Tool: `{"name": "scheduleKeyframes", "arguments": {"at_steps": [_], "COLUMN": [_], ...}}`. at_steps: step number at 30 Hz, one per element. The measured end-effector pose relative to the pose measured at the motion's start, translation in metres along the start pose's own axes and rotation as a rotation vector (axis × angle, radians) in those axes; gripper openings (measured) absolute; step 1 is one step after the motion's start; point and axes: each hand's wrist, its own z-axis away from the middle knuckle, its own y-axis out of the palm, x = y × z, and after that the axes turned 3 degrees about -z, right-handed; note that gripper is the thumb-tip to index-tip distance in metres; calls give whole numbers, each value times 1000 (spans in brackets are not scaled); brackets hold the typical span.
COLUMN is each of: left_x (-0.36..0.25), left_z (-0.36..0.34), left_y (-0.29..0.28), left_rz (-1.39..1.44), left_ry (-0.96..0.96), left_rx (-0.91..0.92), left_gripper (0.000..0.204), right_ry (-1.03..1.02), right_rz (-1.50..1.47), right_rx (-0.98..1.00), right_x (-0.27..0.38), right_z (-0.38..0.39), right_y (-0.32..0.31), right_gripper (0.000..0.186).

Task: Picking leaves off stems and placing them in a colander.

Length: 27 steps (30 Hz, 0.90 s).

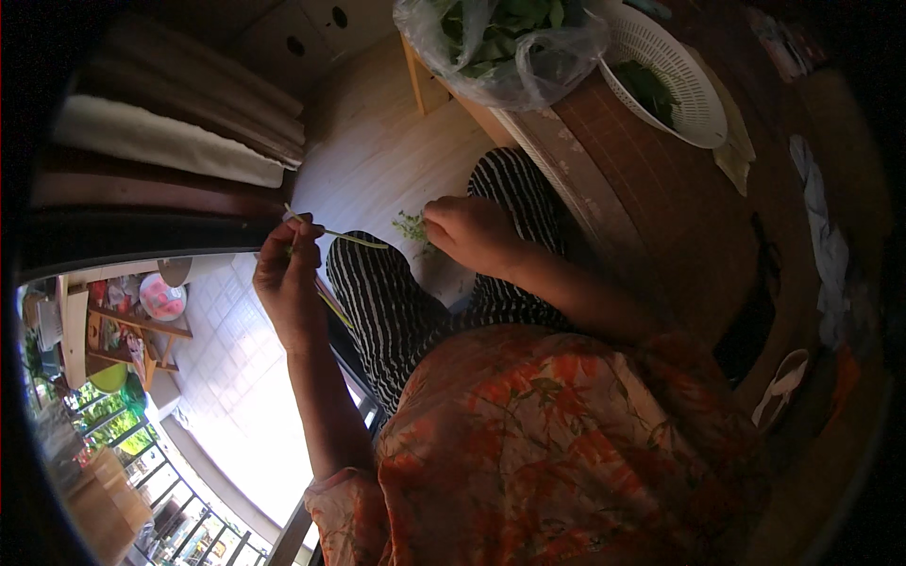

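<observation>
Between the fingertips of my left hand (290, 255) is a thin pale green stem (354, 239), its bare end reaching toward my right. My right hand (469, 229) is closed in a loose fist above my right knee. A small bunch of green sprigs (410, 225) sticks out from its fingers. Stem and sprigs are apart. On the table to the far right, a clear plastic bag (528, 75) is full of green leaves (510, 26). Beside it stands a white slotted basket (694, 94) with some dark green leaves (648, 91) in it.
The brown table (604, 141) runs along my right, its edge close to my right knee. A cloth (734, 151) lies under the basket. To my left, a dark door frame (142, 231) borders a bright tiled balcony (236, 349) with a wooden shelf (137, 325) and railings.
</observation>
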Motion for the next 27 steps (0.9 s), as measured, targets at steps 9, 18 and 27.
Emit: {"name": "scheduleKeyframes", "arguments": {"at_steps": [9, 18, 27], "left_x": [7, 8, 3], "left_z": [2, 15, 17], "left_y": [15, 39, 52], "left_rz": [79, -103, -32], "left_ry": [-94, -82, -165], "left_rx": [82, 174, 242], "left_gripper": [10, 31, 24], "right_ry": [63, 119, 315], "right_rz": [-309, -506, -937], "right_rx": [78, 169, -715], "right_x": [8, 22, -23], "right_z": [1, 10, -19], "right_y": [-1, -12, -159], "right_gripper": [13, 15, 21]}}
